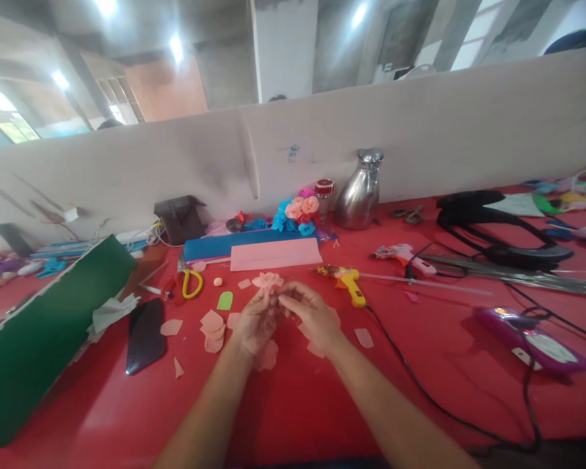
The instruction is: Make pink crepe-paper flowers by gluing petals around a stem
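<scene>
My left hand (256, 321) and my right hand (308, 312) meet above the red table (293, 391), fingers pinched together on a small pink paper flower (268, 281). Loose pink paper petals (213, 324) lie scattered around and under both hands, and a green petal (224, 300) lies left of them. A yellow glue gun (346, 281) rests just right of my right hand, its black cord trailing toward me.
Yellow-handled scissors (189, 284), a black phone (145, 333) and a green paper roll (43, 332) lie left. Pink and blue sheets (273, 253), finished flowers (299, 212), a metal jug (360, 192), a second glue gun (403, 255), wires (517, 277) and a purple device (534, 339) lie behind and right.
</scene>
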The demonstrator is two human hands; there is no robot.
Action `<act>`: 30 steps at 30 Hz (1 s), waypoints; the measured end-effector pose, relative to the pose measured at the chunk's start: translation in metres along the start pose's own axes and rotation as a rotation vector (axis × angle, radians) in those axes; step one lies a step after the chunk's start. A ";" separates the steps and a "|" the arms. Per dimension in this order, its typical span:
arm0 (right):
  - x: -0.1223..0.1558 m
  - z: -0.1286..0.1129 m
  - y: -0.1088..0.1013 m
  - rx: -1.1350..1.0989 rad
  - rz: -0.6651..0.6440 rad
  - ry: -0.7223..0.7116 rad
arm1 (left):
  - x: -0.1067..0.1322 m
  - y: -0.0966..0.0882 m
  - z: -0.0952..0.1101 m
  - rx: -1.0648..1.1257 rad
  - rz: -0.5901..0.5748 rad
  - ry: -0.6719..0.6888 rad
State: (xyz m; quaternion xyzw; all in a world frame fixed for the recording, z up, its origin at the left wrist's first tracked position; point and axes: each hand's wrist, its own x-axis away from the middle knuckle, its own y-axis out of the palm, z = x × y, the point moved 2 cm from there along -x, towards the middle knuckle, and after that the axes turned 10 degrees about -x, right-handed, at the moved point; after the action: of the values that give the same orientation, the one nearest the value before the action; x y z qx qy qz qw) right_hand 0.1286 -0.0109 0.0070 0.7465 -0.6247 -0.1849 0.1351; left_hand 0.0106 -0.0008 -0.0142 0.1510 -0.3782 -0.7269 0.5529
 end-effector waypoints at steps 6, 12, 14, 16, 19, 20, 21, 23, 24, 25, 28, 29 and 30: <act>-0.001 0.003 0.001 0.007 0.034 -0.014 | 0.000 0.002 -0.001 0.001 -0.075 0.016; -0.001 0.002 0.000 0.009 0.083 -0.014 | -0.003 0.001 -0.005 -0.016 -0.086 0.029; -0.001 0.002 0.000 0.001 0.093 -0.015 | -0.003 0.000 -0.006 -0.038 -0.082 0.031; -0.001 0.003 0.000 -0.006 0.101 -0.017 | -0.003 0.000 -0.006 -0.055 -0.073 0.030; -0.001 0.003 0.000 0.018 0.118 -0.016 | -0.002 0.000 -0.006 -0.071 -0.047 0.029; -0.001 0.002 -0.001 0.040 0.136 -0.025 | -0.002 0.001 -0.006 -0.082 -0.033 0.033; -0.002 0.000 -0.004 0.070 0.164 -0.041 | -0.001 0.001 -0.006 -0.101 -0.018 0.046; -0.003 -0.009 -0.014 0.160 0.254 -0.102 | -0.001 0.001 -0.005 -0.161 0.019 0.097; -0.004 -0.016 -0.022 0.234 0.310 -0.150 | -0.001 0.001 -0.005 -0.194 0.042 0.123; -0.004 -0.024 -0.031 0.335 0.369 -0.200 | -0.002 0.000 -0.005 -0.226 0.068 0.144; -0.005 -0.049 -0.065 0.862 0.488 -0.300 | -0.004 -0.002 -0.003 -0.280 0.158 0.168; -0.006 -0.054 -0.077 1.062 0.505 -0.261 | -0.004 -0.002 -0.002 -0.284 0.184 0.171; -0.007 -0.057 -0.090 1.224 0.522 -0.204 | -0.005 -0.003 -0.001 -0.284 0.207 0.177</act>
State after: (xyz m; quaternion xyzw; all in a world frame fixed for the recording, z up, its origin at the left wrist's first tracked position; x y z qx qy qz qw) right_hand 0.2326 0.0110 0.0201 0.4916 -0.7866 0.1716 -0.3320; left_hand 0.0112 0.0035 -0.0182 0.0951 -0.2352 -0.6961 0.6717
